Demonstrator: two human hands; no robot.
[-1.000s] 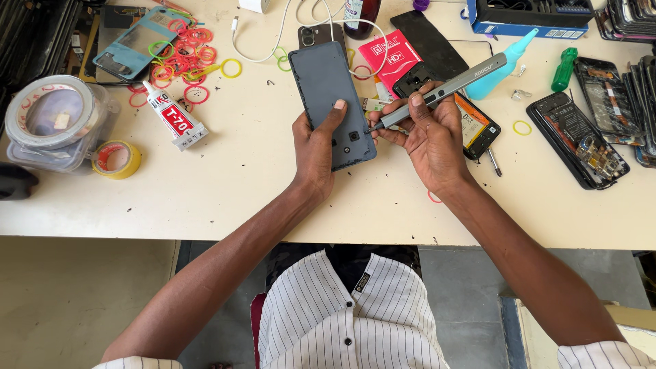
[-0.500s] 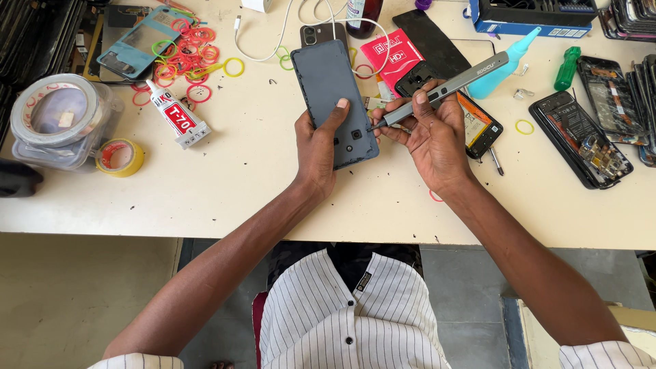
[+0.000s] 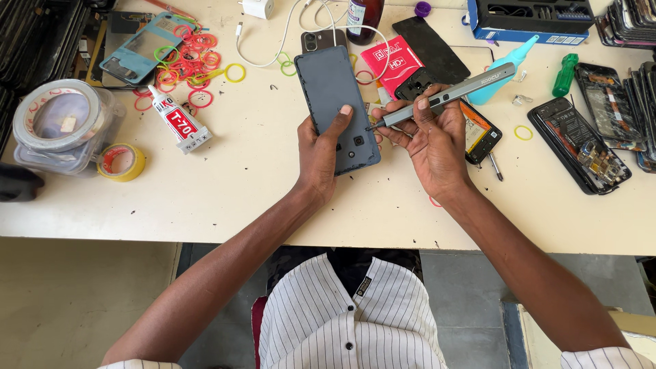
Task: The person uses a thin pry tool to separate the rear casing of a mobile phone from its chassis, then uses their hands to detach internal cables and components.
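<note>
On the far left of the counter [image 3: 273, 198] sits a clear tub with rolls of tape [image 3: 61, 126], and a small yellow tape roll [image 3: 121, 161] lies just beside it. Next comes a white glue tube [image 3: 179, 128] with a red label. Above it is a pile of red, yellow and green rubber bands [image 3: 198, 58].

In the middle, the left hand [image 3: 321, 154] holds a dark grey phone [image 3: 335, 102], back side up. The fingers wrap the lower part and the thumb presses on the back. A second ago the phone lay a bit more tilted; now it is held straighter and closer to the tool.

The right hand [image 3: 427, 140] is closed around a long grey pen-shaped screwdriver [image 3: 444, 96]. Its thin tip now points at the right edge of the phone, close to the lower corner. Before, the tip was a little farther away. It looks like the person is lining up the tip with a small spot on the phone's edge.

Farther right lie a blue bottle [image 3: 506, 68], a green screwdriver [image 3: 565, 74], a yellow band [image 3: 523, 132], and an opened phone [image 3: 581, 145] with its insides showing.
</note>
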